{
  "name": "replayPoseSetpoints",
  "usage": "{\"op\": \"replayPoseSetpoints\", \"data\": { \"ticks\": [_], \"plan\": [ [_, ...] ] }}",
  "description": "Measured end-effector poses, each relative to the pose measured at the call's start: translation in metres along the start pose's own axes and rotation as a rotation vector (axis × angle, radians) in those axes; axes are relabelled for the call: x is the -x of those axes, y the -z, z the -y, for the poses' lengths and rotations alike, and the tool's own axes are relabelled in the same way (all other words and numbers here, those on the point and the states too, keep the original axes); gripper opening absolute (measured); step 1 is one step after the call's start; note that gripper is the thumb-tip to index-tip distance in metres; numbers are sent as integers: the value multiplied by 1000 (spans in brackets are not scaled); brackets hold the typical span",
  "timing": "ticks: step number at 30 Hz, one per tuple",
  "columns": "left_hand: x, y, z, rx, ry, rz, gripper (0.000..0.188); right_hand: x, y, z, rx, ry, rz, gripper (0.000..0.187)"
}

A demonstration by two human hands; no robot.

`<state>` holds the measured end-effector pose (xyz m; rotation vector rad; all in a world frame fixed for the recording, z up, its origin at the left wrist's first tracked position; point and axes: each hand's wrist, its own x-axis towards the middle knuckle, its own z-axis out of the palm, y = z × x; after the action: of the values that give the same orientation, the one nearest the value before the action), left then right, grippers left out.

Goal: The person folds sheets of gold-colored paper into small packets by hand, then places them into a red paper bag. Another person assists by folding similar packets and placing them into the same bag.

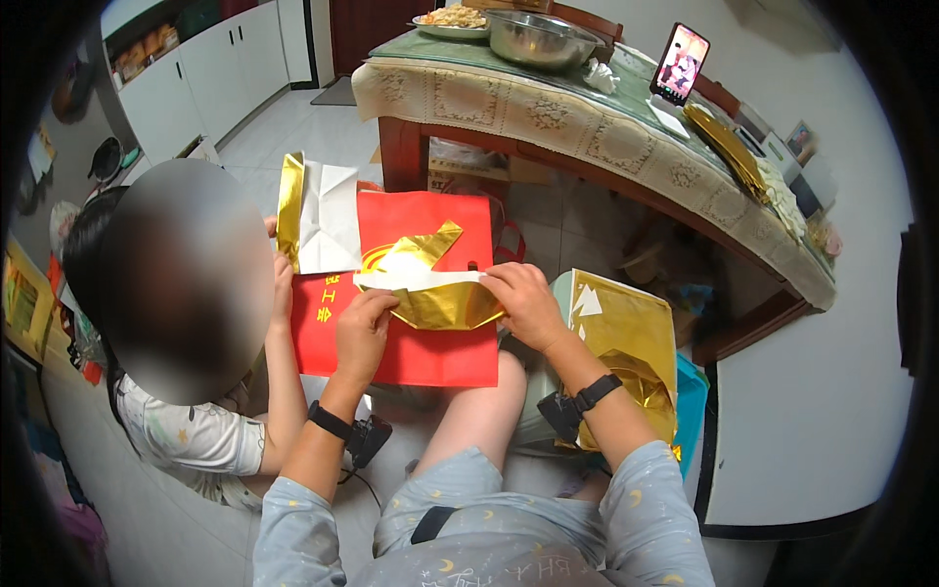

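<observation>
A gold foil sheet (448,310) with a white edge folded along its top is stretched between my two hands. My left hand (362,335) pinches its left end, and my right hand (526,301) grips the right end. Beneath it a flat red bag (440,364) with yellow print lies across my lap. On the bag, just beyond the sheet, rests a shiny gold folded piece (423,248); whether it joins my sheet I cannot tell. At my left another person's hands (282,284) hold a creased white-backed sheet (329,217) with a gold folded edge.
A stack of gold foil sheets (636,323) lies at my right, above a turquoise bin (692,406). Ahead stands a cloth-covered table (548,110) bearing a metal bowl (540,41), a plate of food (452,23), a propped phone (681,64) and gold sheets (726,155).
</observation>
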<state>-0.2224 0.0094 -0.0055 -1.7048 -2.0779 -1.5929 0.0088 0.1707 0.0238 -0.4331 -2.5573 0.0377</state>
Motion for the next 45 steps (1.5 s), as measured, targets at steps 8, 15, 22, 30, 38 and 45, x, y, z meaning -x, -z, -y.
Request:
{"op": "replayPoseSetpoints", "data": {
  "ticks": [8, 15, 22, 30, 38, 45],
  "plan": [
    [7, 3, 6, 73, -33, -41, 13, 16, 1, -12, -440, -103, 113, 17],
    [17, -17, 4, 471, 170, -68, 18, 18, -6, -2, -994, -529, 58, 14],
    [16, -14, -17, 518, 15, -200, 52, 19, 24, 17, -813, -433, -168, 24],
    [29, -6, -50, 848, 260, -110, 93, 29, 47, 40, -719, -495, -258, 28],
    [30, 2, -59, 995, 412, -33, 88, 32, 69, 52, -782, -478, -313, 80],
    [28, 11, -66, 1015, 427, -16, 86, 49, 93, 34, -734, -198, -127, 82]
  ]
}}
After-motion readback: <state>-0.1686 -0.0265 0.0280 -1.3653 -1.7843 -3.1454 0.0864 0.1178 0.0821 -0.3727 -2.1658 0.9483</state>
